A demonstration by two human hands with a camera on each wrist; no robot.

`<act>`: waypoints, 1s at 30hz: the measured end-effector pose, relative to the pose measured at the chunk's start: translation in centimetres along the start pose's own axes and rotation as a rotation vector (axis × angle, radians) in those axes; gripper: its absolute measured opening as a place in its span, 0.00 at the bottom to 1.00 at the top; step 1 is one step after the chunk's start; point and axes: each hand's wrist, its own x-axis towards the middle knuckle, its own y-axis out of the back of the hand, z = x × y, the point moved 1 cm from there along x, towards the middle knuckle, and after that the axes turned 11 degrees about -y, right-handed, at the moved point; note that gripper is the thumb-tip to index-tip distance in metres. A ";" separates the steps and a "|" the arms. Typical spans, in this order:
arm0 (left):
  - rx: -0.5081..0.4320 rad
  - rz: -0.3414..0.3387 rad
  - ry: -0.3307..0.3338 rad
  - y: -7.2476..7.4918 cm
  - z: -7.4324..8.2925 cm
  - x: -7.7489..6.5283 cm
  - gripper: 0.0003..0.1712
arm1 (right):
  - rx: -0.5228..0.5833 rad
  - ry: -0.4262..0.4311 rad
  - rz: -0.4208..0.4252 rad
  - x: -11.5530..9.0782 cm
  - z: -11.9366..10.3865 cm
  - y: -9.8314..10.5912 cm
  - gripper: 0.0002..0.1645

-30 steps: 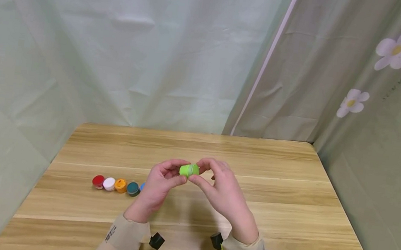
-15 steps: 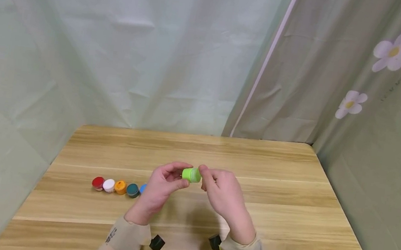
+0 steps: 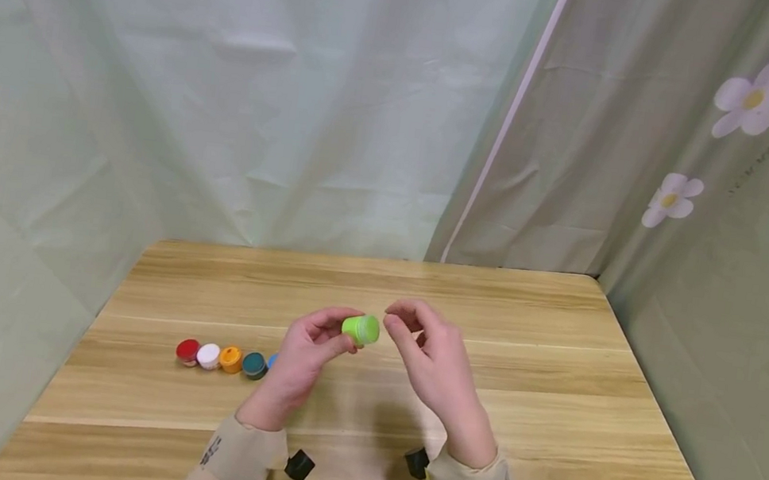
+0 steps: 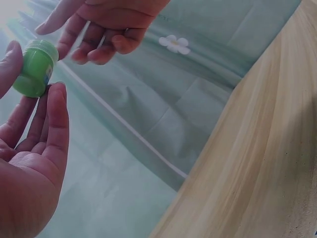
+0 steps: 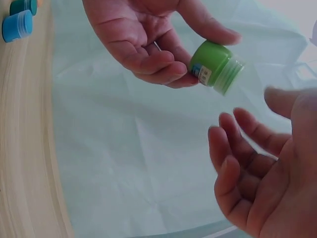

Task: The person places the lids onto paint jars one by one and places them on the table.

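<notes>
Between thumb and fingers, my left hand (image 3: 301,362) holds a small light-green paint jar (image 3: 361,329) tilted above the table, its clear-rimmed lid end toward the right. A label shows on the side of the jar (image 5: 212,65) in the right wrist view. My right hand (image 3: 437,363) hovers just right of the lid, apart from it, with fingers loosely bent and nothing between them. In the right wrist view a gap separates the right hand (image 5: 262,168) from the jar.
Left of my left hand, a row of small paint jars stands on the wooden table (image 3: 549,420): red (image 3: 187,352), white (image 3: 209,355), orange (image 3: 230,360), dark teal (image 3: 254,366) and a partly hidden blue jar (image 5: 17,26). A pale curtain (image 3: 300,102) hangs behind the table.
My right hand was at the jar's lid, turned about it, then came off to the right with its fingers loosened. The left hand keeps holding the jar, shifted slightly left.
</notes>
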 end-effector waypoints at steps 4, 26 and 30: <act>0.011 0.003 -0.023 0.1 0.0 0.0 0.12 | 0.003 0.098 -0.023 0.0 -0.1 0.1 0.15; -0.017 -0.047 -0.076 0.5 -0.5 0.0 0.10 | -0.060 0.370 -0.105 -0.1 -0.4 -0.4 0.28; -0.014 -0.042 -0.071 0.5 -0.4 0.0 0.10 | -0.066 0.366 -0.100 0.0 -0.3 -0.4 0.29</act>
